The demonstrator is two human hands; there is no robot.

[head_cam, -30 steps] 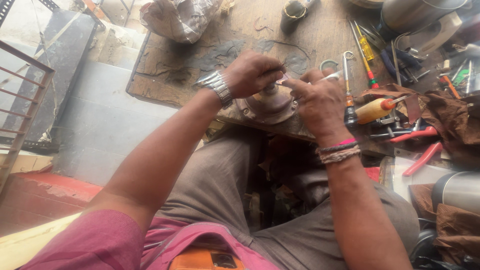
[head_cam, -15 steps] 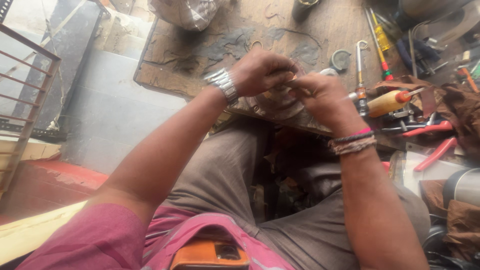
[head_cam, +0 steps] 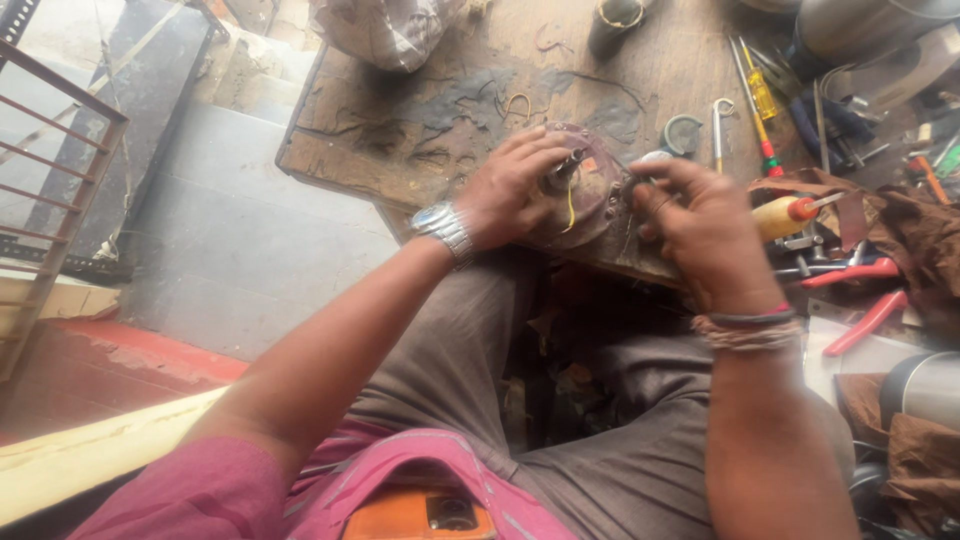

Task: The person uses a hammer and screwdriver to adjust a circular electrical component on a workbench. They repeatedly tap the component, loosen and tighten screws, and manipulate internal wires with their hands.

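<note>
Under our left hand point(head_cam: 515, 190), at the near edge of the worn wooden board point(head_cam: 400, 120), sits the round motor part point(head_cam: 590, 195), a disc-shaped metal housing with a short shaft point(head_cam: 562, 170) standing up from its middle. Our left fingers are curled over its rim and pinch close around the shaft; a yellow wire point(head_cam: 570, 210) hangs just below them. Our right hand point(head_cam: 705, 225) is nearly closed beside the housing's right edge, its fingertips drawn together as if on something fine, though we cannot tell what they hold.

We judge the housing heavy, rigid and a little greasy, best gripped around the rim or by the shaft; the thin wires look easy to tear. Beyond our left fingertips lies a crumpled pale plastic bag point(head_cam: 385, 30). Right of our right fingers lie a yellow-handled screwdriver point(head_cam: 790, 215) and red-handled pliers point(head_cam: 860, 325). No label is legible.
</note>
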